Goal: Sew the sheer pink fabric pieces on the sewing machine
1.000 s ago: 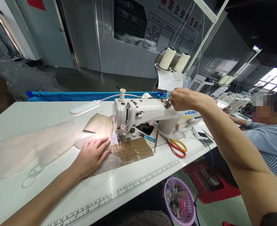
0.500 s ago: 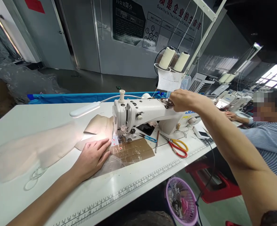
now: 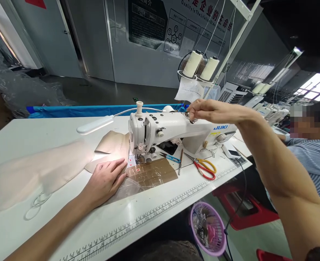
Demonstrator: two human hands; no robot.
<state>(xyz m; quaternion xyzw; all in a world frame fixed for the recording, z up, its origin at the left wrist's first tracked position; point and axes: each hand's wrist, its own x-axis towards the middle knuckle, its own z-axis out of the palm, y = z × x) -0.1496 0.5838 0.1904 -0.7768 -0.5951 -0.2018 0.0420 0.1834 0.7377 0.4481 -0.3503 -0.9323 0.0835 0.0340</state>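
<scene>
My left hand [image 3: 105, 181] lies flat with its fingers spread on beige fabric [image 3: 64, 159] beside the needle area of a white sewing machine [image 3: 162, 125]. The fabric runs leftward over the white table [image 3: 75, 224], with a loop of pale cord [image 3: 36, 206] near its lower edge. At the top of the machine arm, my right hand [image 3: 203, 110] is at the round metal winder [image 3: 188, 116], its fingers bent down and close together; whether they pinch something is hidden. Brown tape under clear film [image 3: 157, 174] covers the machine bed.
Blue snips [image 3: 171, 157], a thin brown tool [image 3: 180, 163] and red-and-yellow scissors [image 3: 203, 168] lie right of the bed. Two thread cones [image 3: 200, 67] stand behind. A purple basket [image 3: 222, 232] is below the table edge. A person in a striped shirt [image 3: 312, 159] sits at right.
My right hand has shifted left along the top of the machine arm, uncovering the lettering on it. The paper under the cones has swung. My left hand stays on the fabric.
</scene>
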